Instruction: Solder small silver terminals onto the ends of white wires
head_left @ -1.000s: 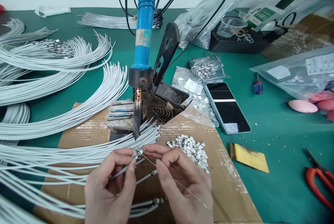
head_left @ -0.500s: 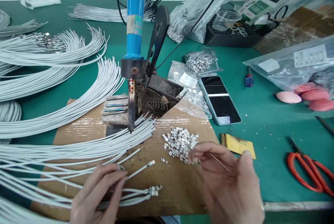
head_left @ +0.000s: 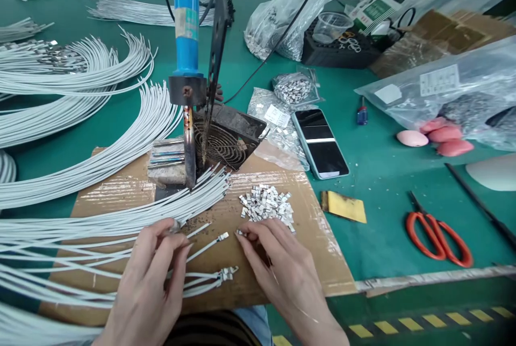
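Note:
My left hand (head_left: 155,271) is closed among the white cables (head_left: 121,228), its thumb and fingers pinched on one; the exact grip is partly hidden. Beside its fingertips, one cable ends in a small metal connector (head_left: 223,236), and a few more connector-tipped cables (head_left: 201,284) lie just below. My right hand (head_left: 284,268) pinches a small metal terminal (head_left: 239,232) between thumb and forefinger. A thin wire (head_left: 308,315) runs along that palm and wrist. Behind the right fingers lies a pile of loose metal terminals (head_left: 268,205) on the cardboard (head_left: 322,254).
A blue-handled soldering iron (head_left: 186,40) hangs tip-down over the cable ends, beside a dark fan (head_left: 226,139). Rightward are a phone (head_left: 321,143), a yellow sponge (head_left: 345,206), red-handled scissors (head_left: 437,236) and a small screwdriver (head_left: 362,113). Cable bundles (head_left: 100,168) fill the left.
My right hand has moved left and down from beside the pile, turning palm down, and now pinches a terminal. My left hand stays on the cables. The whole view has shifted.

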`<state>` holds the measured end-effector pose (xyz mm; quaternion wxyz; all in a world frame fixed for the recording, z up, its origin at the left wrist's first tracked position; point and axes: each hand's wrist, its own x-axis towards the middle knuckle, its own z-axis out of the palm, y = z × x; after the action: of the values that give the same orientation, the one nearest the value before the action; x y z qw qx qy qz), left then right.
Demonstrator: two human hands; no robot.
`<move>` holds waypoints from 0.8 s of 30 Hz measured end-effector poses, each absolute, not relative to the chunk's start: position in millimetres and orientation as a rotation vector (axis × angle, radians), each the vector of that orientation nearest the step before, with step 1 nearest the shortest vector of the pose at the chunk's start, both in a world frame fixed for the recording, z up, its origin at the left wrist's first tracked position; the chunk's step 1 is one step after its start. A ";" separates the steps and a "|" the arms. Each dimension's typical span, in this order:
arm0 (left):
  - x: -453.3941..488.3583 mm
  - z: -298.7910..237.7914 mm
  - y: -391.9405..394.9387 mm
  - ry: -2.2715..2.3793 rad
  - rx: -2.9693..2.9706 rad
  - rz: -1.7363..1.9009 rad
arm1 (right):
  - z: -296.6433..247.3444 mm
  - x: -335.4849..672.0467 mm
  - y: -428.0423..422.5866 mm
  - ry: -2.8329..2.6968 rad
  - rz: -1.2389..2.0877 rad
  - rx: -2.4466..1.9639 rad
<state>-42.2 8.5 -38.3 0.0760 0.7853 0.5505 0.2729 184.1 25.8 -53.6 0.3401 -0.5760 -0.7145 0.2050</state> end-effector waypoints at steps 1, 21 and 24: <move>-41.1 -40.1 9.6 1.674 2.389 0.802 | -54.0 183.5 26.1 -1.868 0.521 -1.501; -26.7 0.6 21.6 1.587 1.012 0.992 | -19.0 129.8 34.5 -1.130 1.339 -1.266; -26.3 0.5 21.2 1.560 0.964 0.993 | -16.6 126.6 35.7 -1.126 1.378 -1.227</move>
<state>-26.3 21.2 0.5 0.5037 0.3993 0.6462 0.4113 126.6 35.7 -16.6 0.4709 -0.5007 -0.4596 0.5624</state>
